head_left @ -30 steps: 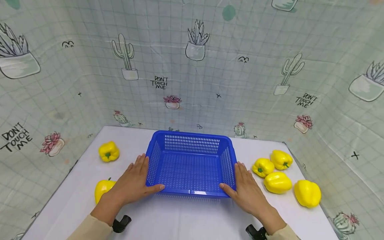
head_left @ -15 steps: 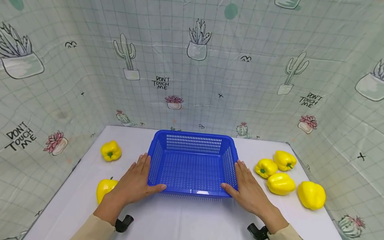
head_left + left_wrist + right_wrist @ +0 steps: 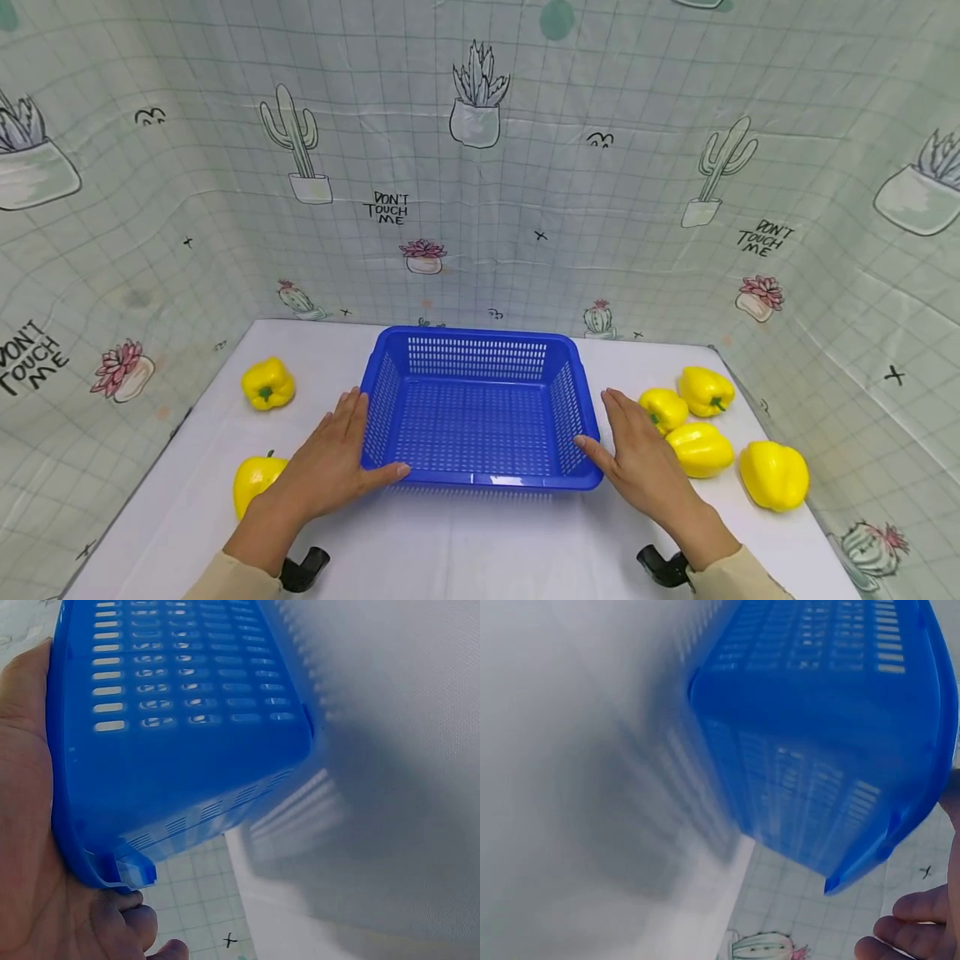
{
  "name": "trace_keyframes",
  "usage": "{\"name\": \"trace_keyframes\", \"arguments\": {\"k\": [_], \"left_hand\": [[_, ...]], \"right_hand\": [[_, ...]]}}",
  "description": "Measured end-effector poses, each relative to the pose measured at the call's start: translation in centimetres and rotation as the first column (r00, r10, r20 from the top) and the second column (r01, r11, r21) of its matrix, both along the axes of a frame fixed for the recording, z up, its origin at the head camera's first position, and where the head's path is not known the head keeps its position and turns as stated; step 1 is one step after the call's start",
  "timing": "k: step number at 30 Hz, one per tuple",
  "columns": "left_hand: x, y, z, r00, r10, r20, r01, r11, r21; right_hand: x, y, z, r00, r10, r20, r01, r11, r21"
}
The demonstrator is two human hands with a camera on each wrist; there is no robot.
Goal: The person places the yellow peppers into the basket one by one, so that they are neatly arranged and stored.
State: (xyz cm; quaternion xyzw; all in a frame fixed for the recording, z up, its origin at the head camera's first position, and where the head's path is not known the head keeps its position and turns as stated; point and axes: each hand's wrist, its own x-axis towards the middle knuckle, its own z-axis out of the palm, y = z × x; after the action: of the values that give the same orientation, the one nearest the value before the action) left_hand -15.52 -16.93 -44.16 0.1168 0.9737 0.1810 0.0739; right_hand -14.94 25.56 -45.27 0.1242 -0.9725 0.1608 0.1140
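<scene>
An empty blue plastic basket [image 3: 480, 481] with slotted walls stands upright on the white table. Against its left side, my left hand [image 3: 330, 462] lies with straight fingers, the thumb resting over the near-left corner. In the left wrist view the palm presses along the rim of the basket [image 3: 150, 765]. My right hand [image 3: 641, 458] is at the right side, fingers straight and a little apart from the wall, thumb tip at the rim. The right wrist view shows those fingers [image 3: 915, 926] clear of the basket [image 3: 817, 712].
Yellow bell peppers lie on both sides: one at back left [image 3: 267, 384], another [image 3: 255, 483] partly behind the left wrist. At right are several more, including a back one [image 3: 705, 391] and an outer one [image 3: 774, 476]. A cactus-print curtain [image 3: 480, 192] surrounds the table.
My right hand has moved right, off the basket's side, and now overlaps two peppers in the head view. The left hand and basket keep their places; the head view shifts slightly.
</scene>
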Motion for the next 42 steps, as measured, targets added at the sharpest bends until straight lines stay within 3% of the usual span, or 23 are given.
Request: {"name": "trace_keyframes", "arguments": {"k": [10,18,23,29,42], "left_hand": [[0.1,-0.1,-0.1,1.0,-0.003,-0.001,0.003,0.999,0.035],[0.0,-0.1,-0.2,1.0,0.006,0.002,-0.006,1.0,0.02],[0.0,-0.1,-0.3,1.0,0.007,0.005,-0.007,1.0,0.013],[0.0,-0.1,-0.3,1.0,0.004,0.012,-0.004,1.0,0.019],[-0.1,-0.2,-0.3,1.0,0.004,0.013,-0.004,1.0,0.016]], "right_hand": [[-0.2,4.2,0.4,0.995,-0.01,-0.101,0.025,0.988,0.154],[-0.2,10.5,-0.7,0.969,0.127,-0.214,-0.043,0.932,0.361],[0.0,13.4,-1.7,0.98,0.14,-0.138,-0.068,0.902,0.427],[0.3,14.9,-2.4,0.997,0.076,-0.026,-0.058,0.907,0.417],[0.1,14.7,-2.5,0.998,0.066,0.013,-0.065,0.91,0.408]]}}
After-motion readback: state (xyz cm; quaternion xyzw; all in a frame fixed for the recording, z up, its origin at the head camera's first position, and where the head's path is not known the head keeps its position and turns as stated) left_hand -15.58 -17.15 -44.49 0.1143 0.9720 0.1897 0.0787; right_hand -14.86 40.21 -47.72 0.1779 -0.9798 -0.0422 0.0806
